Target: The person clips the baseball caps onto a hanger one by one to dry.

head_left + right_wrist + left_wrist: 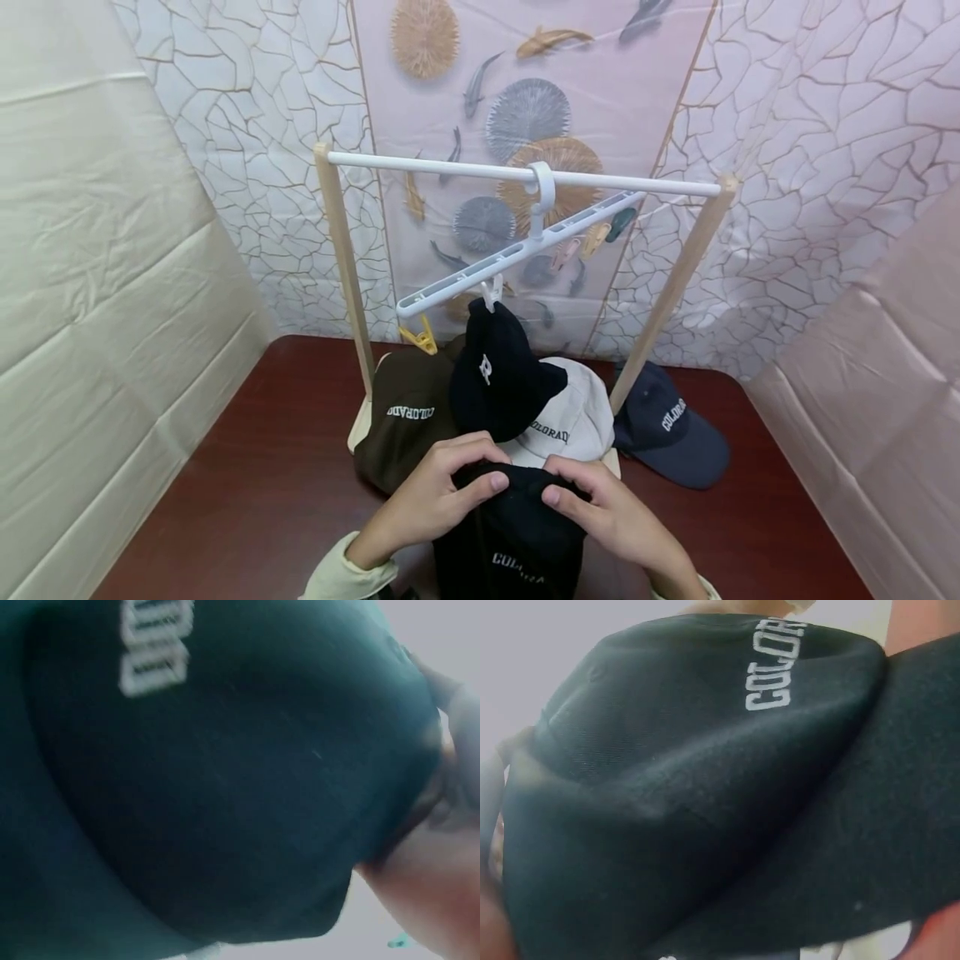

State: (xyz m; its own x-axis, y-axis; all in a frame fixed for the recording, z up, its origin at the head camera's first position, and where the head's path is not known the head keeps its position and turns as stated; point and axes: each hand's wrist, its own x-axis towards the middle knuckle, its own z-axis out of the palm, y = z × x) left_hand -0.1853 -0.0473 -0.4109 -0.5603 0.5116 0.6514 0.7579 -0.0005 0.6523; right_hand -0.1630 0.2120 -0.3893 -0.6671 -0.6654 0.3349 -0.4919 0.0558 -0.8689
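Cap (517, 533): back edge away from the person, lettering near.
Left hand (431, 500): pinches that edge.
Right hand (607, 512): pinches alongside.
Hidden: brim, cut off below.

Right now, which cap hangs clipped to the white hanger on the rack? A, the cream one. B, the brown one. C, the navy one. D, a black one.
D: a black cap hangs from a clip on the hanger, while the brown cap, cream cap and navy cap lie on the table.
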